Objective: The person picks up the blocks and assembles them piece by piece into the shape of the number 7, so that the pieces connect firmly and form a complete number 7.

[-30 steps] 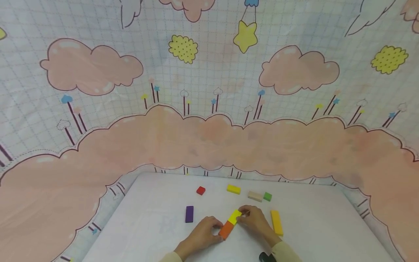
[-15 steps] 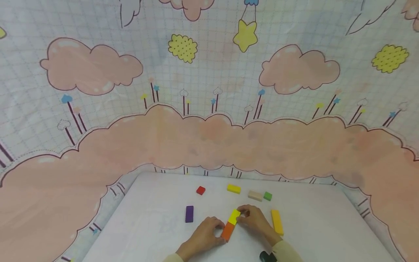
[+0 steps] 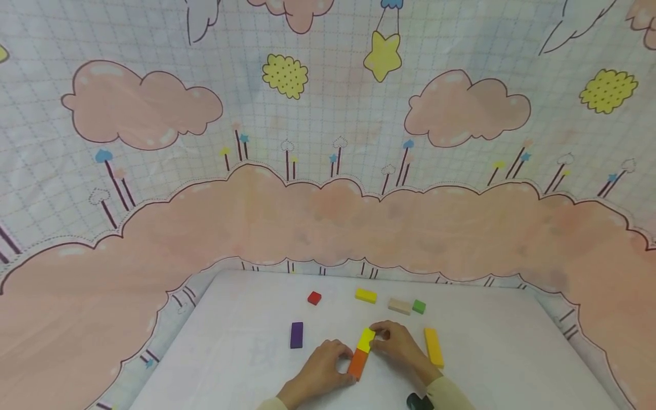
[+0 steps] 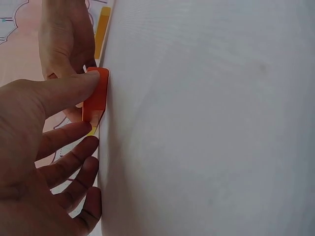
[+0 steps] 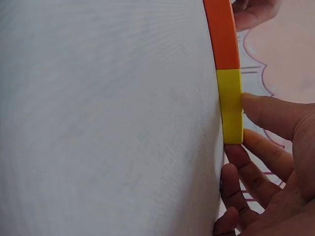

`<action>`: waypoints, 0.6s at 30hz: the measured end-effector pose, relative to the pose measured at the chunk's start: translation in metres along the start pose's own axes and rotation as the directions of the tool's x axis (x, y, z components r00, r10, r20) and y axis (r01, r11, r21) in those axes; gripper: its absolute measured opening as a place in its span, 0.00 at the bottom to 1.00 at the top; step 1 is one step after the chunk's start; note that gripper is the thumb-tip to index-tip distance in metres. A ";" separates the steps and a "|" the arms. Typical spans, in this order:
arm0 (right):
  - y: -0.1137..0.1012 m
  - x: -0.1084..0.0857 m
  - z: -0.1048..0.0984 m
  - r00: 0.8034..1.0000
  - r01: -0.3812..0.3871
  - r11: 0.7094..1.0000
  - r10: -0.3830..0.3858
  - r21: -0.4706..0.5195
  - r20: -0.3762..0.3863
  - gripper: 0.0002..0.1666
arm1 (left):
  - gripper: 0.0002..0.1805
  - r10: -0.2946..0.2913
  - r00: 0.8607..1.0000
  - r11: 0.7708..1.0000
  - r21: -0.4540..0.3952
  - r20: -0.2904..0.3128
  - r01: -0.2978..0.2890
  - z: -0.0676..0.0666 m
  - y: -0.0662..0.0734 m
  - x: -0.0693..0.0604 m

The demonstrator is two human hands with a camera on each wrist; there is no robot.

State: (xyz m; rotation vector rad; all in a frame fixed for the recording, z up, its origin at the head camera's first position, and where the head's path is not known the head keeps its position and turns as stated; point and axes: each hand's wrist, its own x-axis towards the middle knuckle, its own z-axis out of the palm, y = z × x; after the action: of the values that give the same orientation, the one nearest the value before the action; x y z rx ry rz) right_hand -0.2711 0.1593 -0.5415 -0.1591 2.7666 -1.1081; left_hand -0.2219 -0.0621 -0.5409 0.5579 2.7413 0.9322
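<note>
An orange block (image 3: 357,365) and a yellow block (image 3: 366,340) lie end to end on the white table, forming a slanted line. My left hand (image 3: 322,367) holds the near end of the orange block between thumb and index finger; its other fingers are loosely bent, as the left wrist view shows. At the far end, my right hand (image 3: 398,344) pinches the yellow block, the thumb on its side and fingertips at its end (image 5: 233,105). In the right wrist view the two blocks touch with no visible gap.
Around the hands lie a purple block (image 3: 296,335), a red block (image 3: 314,298), another yellow block (image 3: 366,295), a beige block (image 3: 399,306), a green block (image 3: 419,307) and a long amber block (image 3: 433,348). A black object (image 3: 419,402) sits by the right wrist. A patterned cloth (image 3: 328,222) hangs behind.
The near end of the orange block has swung slightly right and nearer, with my left hand following. The yellow block has shifted slightly left with my right hand; the row stands steeper.
</note>
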 end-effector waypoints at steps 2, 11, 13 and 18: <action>0.000 -0.001 0.000 1.000 0.004 1.000 -0.004 -0.007 0.002 0.21 | 0.21 0.002 1.000 1.000 0.005 -0.003 -0.002 0.000 0.001 -0.001; 0.002 -0.001 0.002 1.000 0.019 1.000 -0.019 -0.011 -0.004 0.21 | 0.23 0.006 1.000 1.000 0.029 -0.001 -0.006 0.001 0.002 -0.001; 0.002 -0.001 0.002 1.000 0.016 1.000 -0.016 -0.009 -0.006 0.22 | 0.24 0.007 1.000 1.000 0.031 0.005 -0.007 0.001 0.001 -0.002; 0.003 -0.002 0.002 1.000 0.014 1.000 -0.014 -0.004 -0.001 0.22 | 0.28 -0.014 0.999 1.000 0.004 0.030 0.014 0.000 -0.001 0.000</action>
State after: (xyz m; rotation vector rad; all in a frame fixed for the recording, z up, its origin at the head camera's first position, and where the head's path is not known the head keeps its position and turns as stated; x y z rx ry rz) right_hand -0.2690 0.1602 -0.5448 -0.1790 2.7723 -1.1068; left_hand -0.2218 -0.0625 -0.5414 0.5481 2.7167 0.9086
